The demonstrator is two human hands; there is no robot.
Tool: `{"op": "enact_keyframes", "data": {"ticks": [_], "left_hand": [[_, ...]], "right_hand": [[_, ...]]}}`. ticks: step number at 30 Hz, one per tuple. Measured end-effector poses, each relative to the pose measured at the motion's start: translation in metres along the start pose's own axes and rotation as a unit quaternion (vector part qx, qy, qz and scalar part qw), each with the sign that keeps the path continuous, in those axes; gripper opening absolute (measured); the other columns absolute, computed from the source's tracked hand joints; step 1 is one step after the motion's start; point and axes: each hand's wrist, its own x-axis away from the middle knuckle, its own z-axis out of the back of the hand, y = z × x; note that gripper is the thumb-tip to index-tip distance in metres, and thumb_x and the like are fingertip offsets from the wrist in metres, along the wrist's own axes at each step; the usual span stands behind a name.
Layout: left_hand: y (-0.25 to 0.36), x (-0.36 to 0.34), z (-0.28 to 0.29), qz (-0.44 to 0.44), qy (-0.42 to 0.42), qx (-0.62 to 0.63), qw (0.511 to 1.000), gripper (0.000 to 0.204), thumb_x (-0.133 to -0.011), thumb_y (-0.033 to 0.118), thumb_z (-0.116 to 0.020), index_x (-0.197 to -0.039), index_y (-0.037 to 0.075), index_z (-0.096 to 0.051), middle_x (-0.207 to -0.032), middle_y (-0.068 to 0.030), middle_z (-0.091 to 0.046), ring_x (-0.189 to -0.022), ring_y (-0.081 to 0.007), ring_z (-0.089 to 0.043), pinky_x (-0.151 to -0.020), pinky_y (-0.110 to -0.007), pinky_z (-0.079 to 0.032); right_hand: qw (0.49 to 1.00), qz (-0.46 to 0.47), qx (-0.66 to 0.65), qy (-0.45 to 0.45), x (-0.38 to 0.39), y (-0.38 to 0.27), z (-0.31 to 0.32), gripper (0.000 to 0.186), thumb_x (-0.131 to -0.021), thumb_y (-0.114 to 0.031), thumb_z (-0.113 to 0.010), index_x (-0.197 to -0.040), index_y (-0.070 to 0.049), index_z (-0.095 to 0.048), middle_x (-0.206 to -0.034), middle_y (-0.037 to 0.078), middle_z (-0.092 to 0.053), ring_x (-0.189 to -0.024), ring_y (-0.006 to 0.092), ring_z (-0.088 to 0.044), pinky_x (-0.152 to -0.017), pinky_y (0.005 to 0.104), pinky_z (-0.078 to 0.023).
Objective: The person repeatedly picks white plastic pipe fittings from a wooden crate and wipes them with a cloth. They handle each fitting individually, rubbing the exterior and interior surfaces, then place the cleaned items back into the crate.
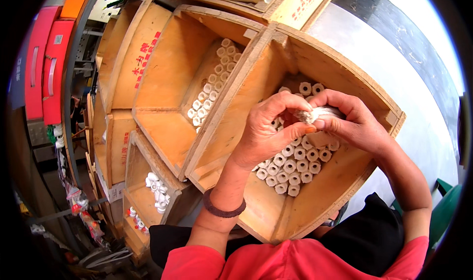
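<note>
One white piece (322,113) hangs above the right crate (259,197): left hand (272,123) pinches its rough left end, right hand (355,120) curls round the other. Probably light, slightly soft, not slippery; hold both ends. White tubes (289,166) below.

Wearing a plain pinkish-red top (268,262) at the bottom centre of the frame, creasing softly across the front. Ending in short sleeves (414,258) toward the lower left and lower right. Sporting a thick, dark brown, rough-looking band (224,211) around the left forearm (209,232), just left of centre. Showing black cloth (367,235) on both sides of the top, of a kind too hidden to tell. Leaving both hands (357,124) bare.
</note>
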Motion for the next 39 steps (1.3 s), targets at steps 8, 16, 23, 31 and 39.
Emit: {"op": "enact_keyframes", "data": {"ticks": [8, 16, 23, 31, 39], "left_hand": [[0.005, -0.002, 0.001, 0.011, 0.01, 0.067, 0.998, 0.025, -0.078, 0.01, -0.079, -0.097, 0.006, -0.064, -0.084, 0.0017, -0.059, -0.074, -0.0049, -0.051, -0.066, -0.019, -0.042], [-0.002, -0.003, -0.002, 0.018, 0.031, 0.088, 0.995, 0.022, -0.084, 0.011, -0.075, -0.102, 0.006, -0.063, -0.082, 0.0052, -0.056, -0.07, -0.0005, -0.049, -0.062, -0.017, -0.042], [-0.005, -0.005, 0.024, 0.062, 0.106, 0.101, 0.987, 0.017, -0.094, 0.017, -0.063, -0.098, 0.001, -0.065, -0.073, -0.0017, -0.062, -0.066, -0.0065, -0.055, -0.062, -0.02, -0.046], [-0.029, -0.003, 0.025, 0.129, 0.167, -0.027, 0.977, 0.013, -0.094, 0.014, -0.062, -0.093, 0.002, -0.068, -0.074, -0.0009, -0.064, -0.065, -0.0049, -0.057, -0.059, -0.019, -0.046], [-0.016, -0.015, 0.031, 0.074, 0.198, -0.021, 0.977, 0.012, -0.094, 0.012, -0.062, -0.094, 0.001, -0.068, -0.074, -0.0016, -0.065, -0.064, -0.0054, -0.057, -0.058, -0.02, -0.047]], "right_hand": [[0.994, -0.074, -0.078, -0.034, 0.001, -0.007, -0.001, 0.028, -0.09, -0.023, -0.07, -0.11, -0.005, -0.06, -0.095, -0.003, -0.061, -0.086, 0.004, -0.055, -0.075, 0.0198, -0.046], [0.999, -0.047, 0.01, 0.0, 0.001, 0.001, 0.003, 0.026, -0.09, -0.026, -0.069, -0.103, -0.006, -0.058, -0.082, -0.004, -0.058, -0.072, 0.0028, -0.053, -0.062, 0.0175, -0.043], [0.994, -0.003, -0.009, 0.105, -0.005, 0.006, 0.005, 0.025, -0.094, -0.03, -0.064, -0.105, -0.008, -0.059, -0.079, -0.007, -0.055, -0.07, 0.0005, -0.046, -0.063, 0.0154, -0.037], [0.983, 0.034, -0.023, 0.18, -0.005, 0.005, 0.005, 0.024, -0.095, -0.032, -0.063, -0.1, -0.008, -0.061, -0.078, -0.006, -0.054, -0.069, 0.0018, -0.044, -0.063, 0.0167, -0.037], [0.982, 0.05, -0.012, 0.184, -0.008, 0.012, 0.01, 0.023, -0.096, -0.031, -0.061, -0.101, -0.008, -0.06, -0.077, -0.006, -0.053, -0.068, 0.0017, -0.043, -0.061, 0.0169, -0.035]]}}
